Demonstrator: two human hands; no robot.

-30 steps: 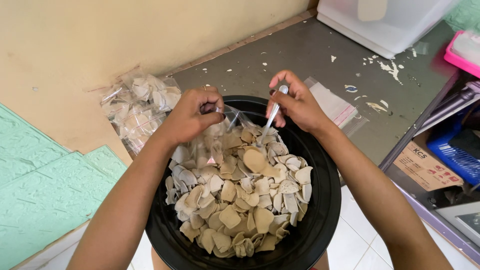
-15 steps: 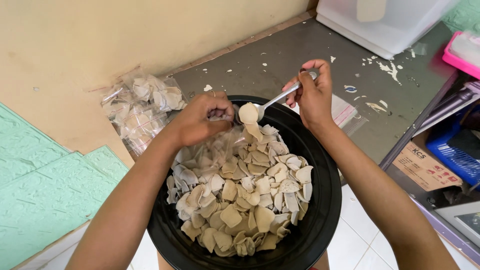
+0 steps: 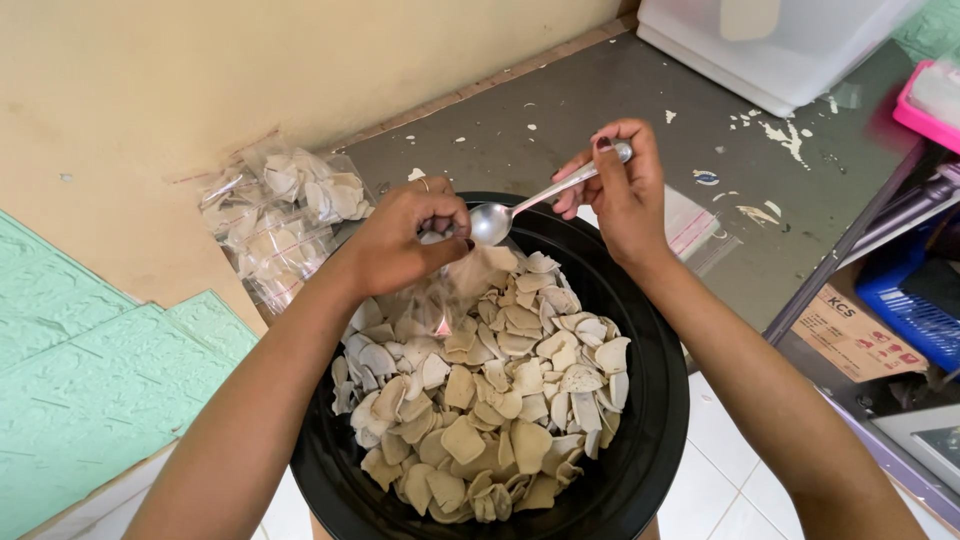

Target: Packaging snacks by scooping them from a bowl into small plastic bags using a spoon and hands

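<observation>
Grey floor holds sealed clear packets (image 3: 285, 215) at left; the left hand (image 3: 400, 240) pinches a clear bag (image 3: 450, 290) over the black bowl (image 3: 660, 400) of chips (image 3: 490, 400). The right hand (image 3: 620, 190) grips the spoon (image 3: 520, 208), now emptied. Brown carton (image 3: 850, 325) far right.

clear filled bags (image 3: 285, 215) by wall | brown carton (image 3: 858, 330) right; printed

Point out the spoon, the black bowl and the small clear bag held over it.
spoon (image 3: 492, 222), head view, on its empty scoop.
black bowl (image 3: 655, 400), head view, on the bare right inner wall.
clear bag (image 3: 440, 295), head view, on the film below the left hand (image 3: 400, 235).
</observation>
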